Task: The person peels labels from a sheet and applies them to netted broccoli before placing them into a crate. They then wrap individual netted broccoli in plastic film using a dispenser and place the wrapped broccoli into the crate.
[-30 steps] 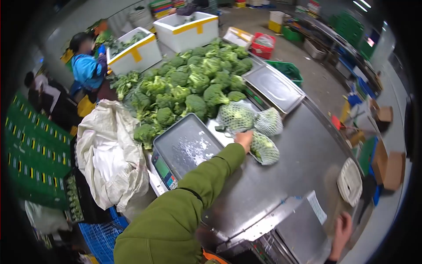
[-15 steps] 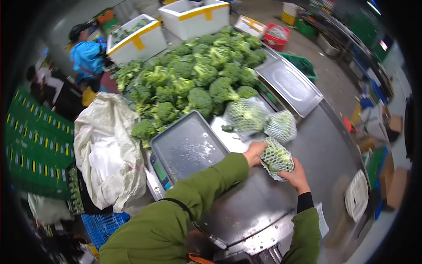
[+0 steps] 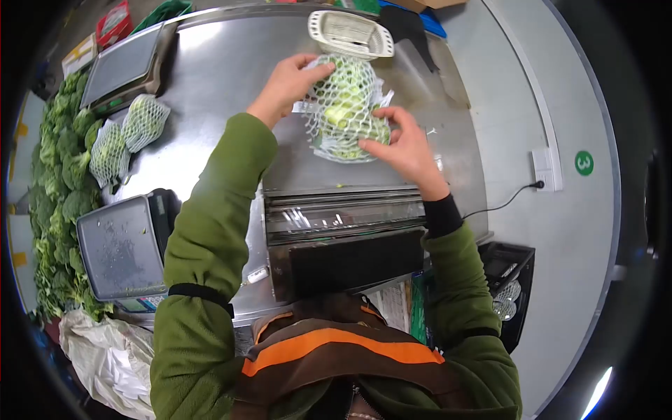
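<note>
Broccoli in a white foam net sleeve (image 3: pixel 345 115) is between my two hands, over the steel table in front of me. My left hand (image 3: pixel 288 82) grips its upper left side, thumb and fingers pressed on the net. On its lower right side, my right hand (image 3: pixel 408 145) holds it with thumb and fingers apart around the edge. Pale green stems show through the mesh. Just beyond it stands a white plastic basket (image 3: pixel 353 35). Nearer to me is a metal-framed unit with a black front panel (image 3: pixel 353 269).
To the left lie two netted broccoli pieces (image 3: pixel 110 152), a weighing scale (image 3: pixel 119 245) and a large broccoli heap (image 3: pixel 59 175). A metal tray (image 3: pixel 122 63) is at the far left. A black crate (image 3: pixel 514 308) stands at the right, near a wall socket with a plugged cord (image 3: pixel 514 196).
My view has swung to the right, away from the broccoli heap. Both hands have carried the netted broccoli from beside the scale to the area beyond the metal-framed unit.
</note>
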A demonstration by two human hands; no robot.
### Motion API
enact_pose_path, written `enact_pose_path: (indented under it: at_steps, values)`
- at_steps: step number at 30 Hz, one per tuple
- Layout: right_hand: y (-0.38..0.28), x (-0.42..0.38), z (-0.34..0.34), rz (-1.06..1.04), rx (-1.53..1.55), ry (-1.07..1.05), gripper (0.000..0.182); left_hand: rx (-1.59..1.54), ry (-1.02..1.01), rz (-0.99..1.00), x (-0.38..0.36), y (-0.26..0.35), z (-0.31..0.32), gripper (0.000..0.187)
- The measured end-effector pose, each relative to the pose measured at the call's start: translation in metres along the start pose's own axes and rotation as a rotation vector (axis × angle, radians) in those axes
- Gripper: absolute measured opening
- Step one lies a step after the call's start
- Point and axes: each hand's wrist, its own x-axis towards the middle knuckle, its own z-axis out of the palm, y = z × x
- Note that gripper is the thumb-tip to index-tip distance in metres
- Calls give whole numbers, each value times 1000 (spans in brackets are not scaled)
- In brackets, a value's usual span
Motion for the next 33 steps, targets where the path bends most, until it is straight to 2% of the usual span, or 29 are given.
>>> enact_pose_path:
  at_steps: [2, 4, 6, 9, 10, 11, 12, 14, 16, 17, 19, 21, 23, 24, 26, 27, 28, 30, 32, 33]
  values:
    - [46, -20, -3, 148, 283, -10, 55, 332, -65, -41, 19, -33, 20, 47]
    - [74, -44, -2, 163, 250, -74, 60, 338, -155, -34, 8, -57, 34, 52]
    - [73, -71, -2, 321, 433, -85, 69, 310, -151, -256, -15, -56, 49, 57]
    - [85, -84, -9, 305, 490, -79, 69, 352, -77, -202, -15, -75, 40, 65]
    - [84, -87, -19, 284, 466, -112, 67, 370, -78, -204, -24, -73, 39, 65]
    - [87, -89, -32, 258, 434, -143, 66, 442, 37, -91, -37, -71, 38, 63]
    - [97, -96, -49, 196, 340, -97, 58, 504, 151, 22, -52, -70, 36, 62]
    - [131, -115, -88, 156, 254, -21, 39, 551, 270, 179, -93, -61, 7, 45]
    - [161, -135, -120, 165, -189, 1, 24, 917, 389, 209, -140, -71, -39, 25]
    - [172, -142, -126, 157, -190, -5, 24, 1081, 273, 231, -167, -74, -52, 22]
    - [183, -144, -126, -162, -596, -46, 18, 1302, 70, 323, -197, -65, -48, 22]
    - [172, -133, -112, -280, -566, -87, 18, 1433, -69, 504, -213, -56, -29, 29]
    - [158, -117, -92, -499, -528, -144, 17, 1473, -277, 593, -203, -50, -15, 27]
    - [154, -113, -81, -524, -524, -157, 17, 1484, -377, 647, -201, -52, -10, 25]
    - [149, -112, -64, -662, -505, -229, 16, 1474, -387, 686, -200, -65, -10, 23]
    - [144, -115, -60, -684, -440, -155, 13, 1453, -427, 727, -198, -69, -9, 22]
    - [141, -121, -59, -704, -375, -82, 10, 1382, -361, 731, -201, -70, -4, 18]
    - [142, -144, -63, -238, 20, -183, 6, 1203, -303, 470, -220, -70, 0, 11]
    - [120, -149, -106, -28, 100, -461, 10, 1028, -337, 163, -247, -26, 29, 6]
    - [97, -140, -130, -30, 98, -461, 10, 912, -408, 164, -246, 3, 40, 5]
